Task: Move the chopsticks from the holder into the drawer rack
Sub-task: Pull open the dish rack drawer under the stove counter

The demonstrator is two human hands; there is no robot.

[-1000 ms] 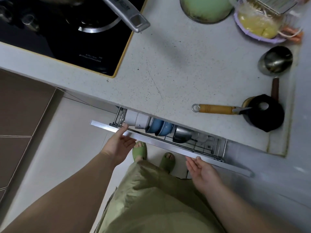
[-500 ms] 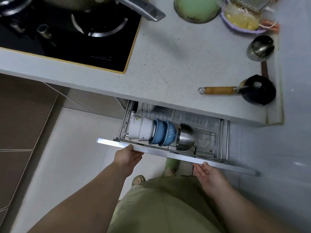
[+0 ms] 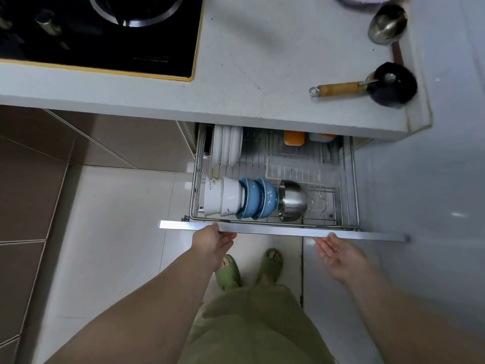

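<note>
The wire drawer rack [image 3: 354, 179] is pulled out from under the counter, behind its silver drawer front [image 3: 275, 230]. My left hand [image 3: 212, 240] grips that front near its left end, thumb on top and fingers underneath. My right hand [image 3: 338, 252] is palm-up with fingers apart, and its fingertips touch the front's lower edge further right. A steel cup [image 3: 387, 24] stands at the counter's far right corner. I cannot tell what is in it. No chopsticks are in view.
The rack holds white bowls [image 3: 217, 198], blue bowls [image 3: 257, 198], a steel bowl [image 3: 292, 200], upright plates [image 3: 227, 151] and a clear tray [image 3: 299, 169]. On the counter are a black hob [image 3: 99, 32] and a wooden-handled black utensil [image 3: 393, 86]. My green slippers [image 3: 228, 271] are below the drawer.
The drawer has slid much further out of the cabinet, and both hands came back with its front. More of the rack and its dishes now shows.
</note>
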